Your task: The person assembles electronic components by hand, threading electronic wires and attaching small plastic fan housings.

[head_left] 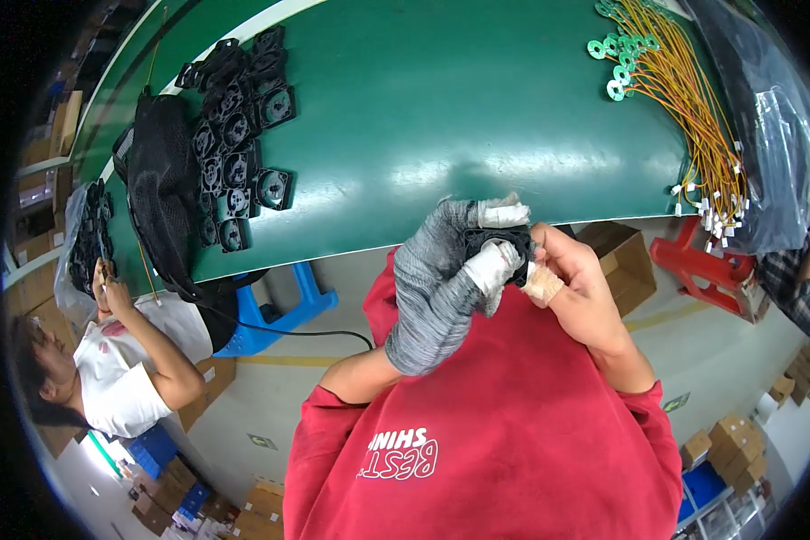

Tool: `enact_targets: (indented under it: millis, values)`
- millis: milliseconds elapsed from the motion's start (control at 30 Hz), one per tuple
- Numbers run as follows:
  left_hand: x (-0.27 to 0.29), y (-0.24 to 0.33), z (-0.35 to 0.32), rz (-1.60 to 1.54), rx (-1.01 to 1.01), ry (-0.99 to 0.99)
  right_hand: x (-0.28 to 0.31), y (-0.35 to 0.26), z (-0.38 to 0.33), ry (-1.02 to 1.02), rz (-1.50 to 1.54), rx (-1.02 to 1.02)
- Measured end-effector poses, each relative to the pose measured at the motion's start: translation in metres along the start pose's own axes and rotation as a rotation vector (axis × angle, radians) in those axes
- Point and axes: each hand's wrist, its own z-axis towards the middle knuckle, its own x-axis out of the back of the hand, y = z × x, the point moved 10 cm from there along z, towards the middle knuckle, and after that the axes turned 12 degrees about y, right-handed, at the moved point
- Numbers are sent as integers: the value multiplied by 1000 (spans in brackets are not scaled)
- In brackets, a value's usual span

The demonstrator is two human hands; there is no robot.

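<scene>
My left hand, in a grey knit glove with white tape round the thumb and a fingertip, is closed on a small black fan frame just past the table's near edge. Its fingers cover much of the frame. At the frame's right side my bare right hand is closed, its thumb and forefinger pressed to the edge; tan tape wraps the thumb. Any small part between those fingertips is hidden. Similar black fan frames lie in rows on the left of the green table.
Orange wires with green ring-shaped boards and white plugs lie at the right, beside clear plastic sheeting. A black mesh bag sits left. Below stand a blue stool, a red stool and a cardboard box. A co-worker works at far left.
</scene>
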Motion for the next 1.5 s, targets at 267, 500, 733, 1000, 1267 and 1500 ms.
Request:
enact_targets:
  millis: [267, 500, 733, 1000, 1267, 1500]
  values:
    - [-15, 21, -3, 259, -356, -151, 16, -20, 3, 81, -251, 209]
    - [-26, 42, -28, 1109, -1030, -266, 20, -24, 4, 136, -423, 175]
    - [-26, 32, -10, 1213, -780, -269, 16, -16, 5, 74, -276, 174]
    - [-41, 53, 12, 1227, -791, -261, 13, -65, 11, 71, -487, 393]
    - [-35, 148, 31, 946, -1169, 128, 20, -219, -7, 253, -916, 826]
    - [-31, 132, 73, 1170, -1262, 86, -12, -439, -45, 652, -967, 1539]
